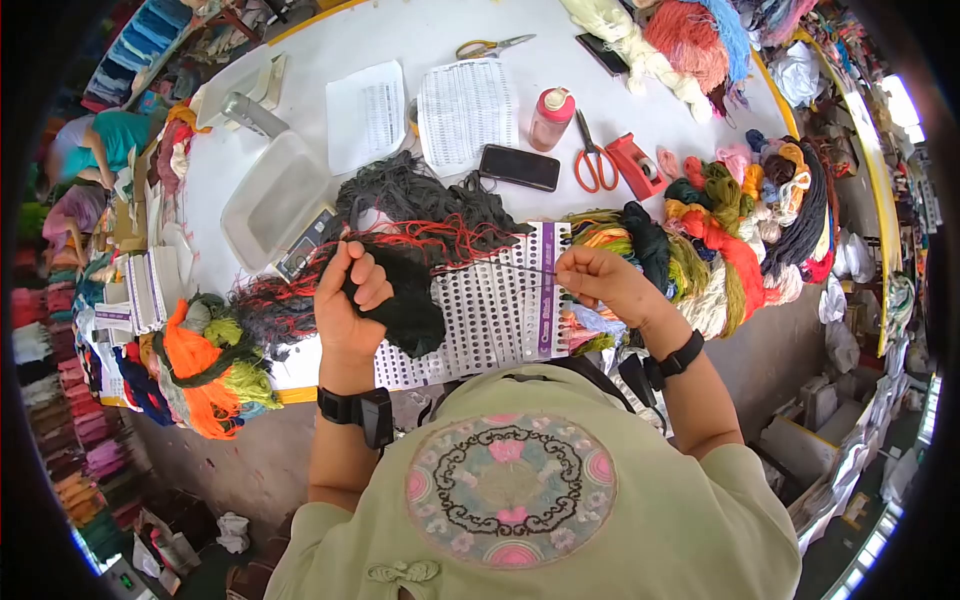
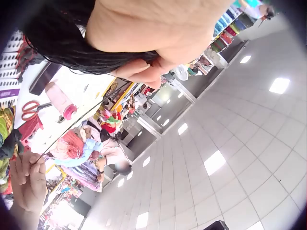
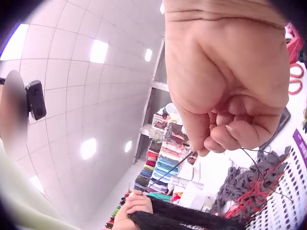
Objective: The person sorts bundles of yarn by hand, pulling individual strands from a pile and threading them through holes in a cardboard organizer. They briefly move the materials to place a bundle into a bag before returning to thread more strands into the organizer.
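The left hand point(image 1: 350, 300) is raised with curled fingers round a hank of black thread point(image 1: 405, 305), which hangs beside it over a white card with rows of holes point(image 1: 490, 310). A thin dark strand point(image 2: 79, 120) stretches from it across to the right hand point(image 1: 605, 285), whose thumb and fingers pinch the strand. In the right wrist view the right hand point(image 3: 230, 91) has its fingers folded in, a loose end dangling below, and the left hand point(image 3: 135, 206) holds the black hank point(image 3: 187, 215). Dark grey yarn with red threads point(image 1: 430, 215) lies behind the card.
A phone point(image 1: 520, 168), pink bottle point(image 1: 551, 118), red-handled scissors point(image 1: 595, 160) and red tape dispenser point(image 1: 635, 165) lie beyond the hands. Coloured skeins point(image 1: 730, 240) cover the right side; orange yarn point(image 1: 200, 355) lies left. A clear plastic box point(image 1: 275, 195) stands near printed sheets point(image 1: 367, 115).
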The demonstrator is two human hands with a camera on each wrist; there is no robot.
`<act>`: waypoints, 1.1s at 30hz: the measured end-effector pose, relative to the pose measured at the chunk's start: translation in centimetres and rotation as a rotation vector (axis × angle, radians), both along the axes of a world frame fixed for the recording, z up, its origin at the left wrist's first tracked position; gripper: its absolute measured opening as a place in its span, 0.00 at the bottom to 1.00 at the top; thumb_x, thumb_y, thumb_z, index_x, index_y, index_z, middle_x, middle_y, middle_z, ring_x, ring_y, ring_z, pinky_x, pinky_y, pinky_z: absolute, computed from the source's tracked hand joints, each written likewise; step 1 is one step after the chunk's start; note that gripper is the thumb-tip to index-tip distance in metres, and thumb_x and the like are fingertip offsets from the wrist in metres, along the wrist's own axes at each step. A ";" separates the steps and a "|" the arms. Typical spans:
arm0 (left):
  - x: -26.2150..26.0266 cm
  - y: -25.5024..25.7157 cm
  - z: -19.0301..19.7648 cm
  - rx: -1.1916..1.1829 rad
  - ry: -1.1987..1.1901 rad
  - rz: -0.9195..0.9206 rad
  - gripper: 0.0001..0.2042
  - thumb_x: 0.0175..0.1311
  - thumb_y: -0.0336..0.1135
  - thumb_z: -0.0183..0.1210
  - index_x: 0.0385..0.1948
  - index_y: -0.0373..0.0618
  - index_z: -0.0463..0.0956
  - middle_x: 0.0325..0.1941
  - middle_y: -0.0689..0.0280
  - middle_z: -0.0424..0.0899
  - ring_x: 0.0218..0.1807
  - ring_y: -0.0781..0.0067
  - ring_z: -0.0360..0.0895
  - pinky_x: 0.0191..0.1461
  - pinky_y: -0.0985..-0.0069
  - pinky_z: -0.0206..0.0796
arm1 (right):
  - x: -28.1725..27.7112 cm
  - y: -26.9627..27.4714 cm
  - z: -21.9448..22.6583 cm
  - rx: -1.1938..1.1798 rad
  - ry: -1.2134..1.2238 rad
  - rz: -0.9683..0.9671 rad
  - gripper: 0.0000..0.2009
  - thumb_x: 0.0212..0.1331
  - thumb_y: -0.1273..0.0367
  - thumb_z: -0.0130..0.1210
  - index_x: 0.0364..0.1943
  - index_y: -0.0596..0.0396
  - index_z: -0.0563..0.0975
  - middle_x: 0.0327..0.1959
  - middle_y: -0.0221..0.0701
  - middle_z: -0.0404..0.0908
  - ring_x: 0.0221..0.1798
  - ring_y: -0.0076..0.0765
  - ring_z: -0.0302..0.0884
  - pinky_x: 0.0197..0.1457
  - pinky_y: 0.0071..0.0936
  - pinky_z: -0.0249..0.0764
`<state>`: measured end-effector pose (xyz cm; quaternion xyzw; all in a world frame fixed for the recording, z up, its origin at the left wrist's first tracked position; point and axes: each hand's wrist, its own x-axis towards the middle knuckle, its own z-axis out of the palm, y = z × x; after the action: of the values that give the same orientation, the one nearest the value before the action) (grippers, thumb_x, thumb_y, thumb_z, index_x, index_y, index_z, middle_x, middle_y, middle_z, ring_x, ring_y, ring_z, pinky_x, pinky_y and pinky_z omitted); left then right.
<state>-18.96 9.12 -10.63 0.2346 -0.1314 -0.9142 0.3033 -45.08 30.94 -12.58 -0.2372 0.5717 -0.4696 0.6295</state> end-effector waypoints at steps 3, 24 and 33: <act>-0.6 -0.8 -0.5 -0.010 -0.021 0.021 0.10 0.74 0.36 0.44 0.35 0.41 0.70 0.21 0.72 0.64 0.18 0.83 0.57 0.20 0.86 0.53 | -1.9 0.3 -0.1 0.021 0.109 0.039 0.06 0.65 0.66 0.54 0.37 0.53 0.75 0.22 0.16 0.65 0.23 0.12 0.57 0.26 0.13 0.57; 2.3 -1.4 -0.2 -0.753 -0.811 -0.048 0.08 0.63 0.35 0.59 0.28 0.41 0.78 0.18 0.73 0.72 0.16 0.88 0.61 0.19 0.87 0.47 | -4.4 1.0 1.1 -0.378 -0.916 -0.631 0.06 0.67 0.69 0.48 0.37 0.57 0.73 0.22 0.20 0.62 0.19 0.15 0.54 0.23 0.15 0.53; 4.0 0.6 1.7 -0.864 -0.690 -0.321 0.04 0.63 0.32 0.60 0.31 0.42 0.78 0.19 0.76 0.71 0.19 0.90 0.62 0.22 0.87 0.49 | -4.2 3.0 4.8 -0.674 -0.870 -0.640 0.07 0.71 0.69 0.44 0.39 0.57 0.70 0.22 0.22 0.60 0.19 0.18 0.52 0.24 0.18 0.53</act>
<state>-15.00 9.70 -8.92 0.3511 -0.6184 -0.6825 0.1689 -49.32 33.96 -7.73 -0.0272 0.1270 -0.8420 0.5237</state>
